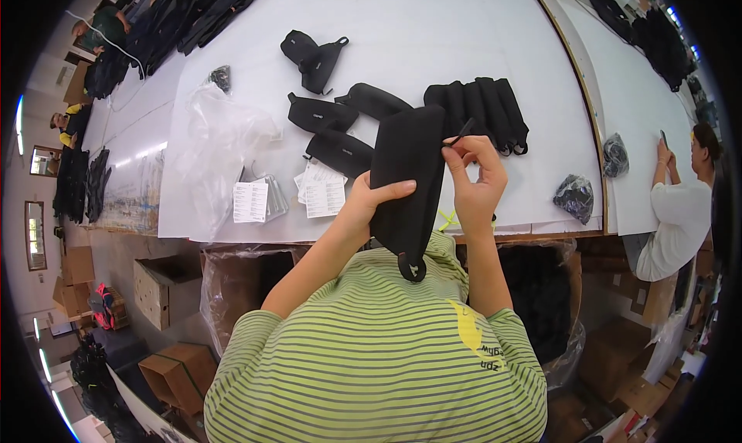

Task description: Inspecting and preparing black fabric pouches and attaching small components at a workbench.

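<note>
A long black fabric pouch [410, 153] is held upright in front of my chest, with a small loop at its lower end. My left hand [380, 196] is closed around its left side, the thumb lying across the front. At its upper right edge my right hand [478, 179] pinches a short black strap [464, 129] between thumb and fingers. Just beyond on the table lie loose black pouches, among them one at the left [322, 113] and one nearer [340, 151]. A row of similar pouches [479, 107] lies side by side behind my right hand.
White printed tags [251, 201] and a crumpled clear plastic bag [216, 145] lie left on the white table [464, 26]. A dark plastic-wrapped bundle [574, 196] sits right. Lined boxes stand under the front edge. A person [680, 203] with a phone is at the far right.
</note>
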`<state>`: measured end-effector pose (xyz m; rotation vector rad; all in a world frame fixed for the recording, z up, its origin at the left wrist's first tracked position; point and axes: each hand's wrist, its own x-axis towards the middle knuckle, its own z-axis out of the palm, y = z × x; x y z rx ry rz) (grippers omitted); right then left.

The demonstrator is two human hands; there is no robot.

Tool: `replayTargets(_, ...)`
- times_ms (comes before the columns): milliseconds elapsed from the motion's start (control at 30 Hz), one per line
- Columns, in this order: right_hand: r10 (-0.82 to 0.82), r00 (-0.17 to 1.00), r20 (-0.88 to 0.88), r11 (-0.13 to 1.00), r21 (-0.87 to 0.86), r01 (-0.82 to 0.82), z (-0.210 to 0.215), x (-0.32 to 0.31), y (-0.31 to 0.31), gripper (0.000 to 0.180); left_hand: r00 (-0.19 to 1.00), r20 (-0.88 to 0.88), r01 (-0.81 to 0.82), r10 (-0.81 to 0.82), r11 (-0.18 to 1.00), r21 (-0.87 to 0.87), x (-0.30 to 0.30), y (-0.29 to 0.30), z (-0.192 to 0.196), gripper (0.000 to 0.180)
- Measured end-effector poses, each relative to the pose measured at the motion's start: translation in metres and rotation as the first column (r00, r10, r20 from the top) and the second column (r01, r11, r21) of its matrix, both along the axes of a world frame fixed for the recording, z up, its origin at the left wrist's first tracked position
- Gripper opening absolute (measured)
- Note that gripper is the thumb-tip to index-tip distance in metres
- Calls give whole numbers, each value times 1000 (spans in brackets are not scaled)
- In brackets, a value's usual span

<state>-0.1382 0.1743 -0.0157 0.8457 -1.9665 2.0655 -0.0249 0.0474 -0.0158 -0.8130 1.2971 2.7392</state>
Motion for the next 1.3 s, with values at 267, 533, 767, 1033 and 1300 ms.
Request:
replayTargets(267,386,909,157,901,145,-408,13,42,11,11,979,-103,-148,176,961,233,-9,-35,-6,25)
replayTargets(533,458,881,120,865,168,-472,8,42,11,15,962,-135,-192,239,937,291,-10,-51,-11,26)
replayTargets(767,114,992,-49,930,357,-89,6,50,11,41,897,-129,-375,423,883,284,-9,-23,2,31)
replayTargets(1033,105,993,47,968,223,-113,-8,31,13,41,918,-237,-339,318,939,-52,2,-24,-17,42)
replayTargets(1300,284,703,652,928,-2,-372,-15,14,33,36,933,-345,-151,-106,753,-640,30,-59,-7,59)
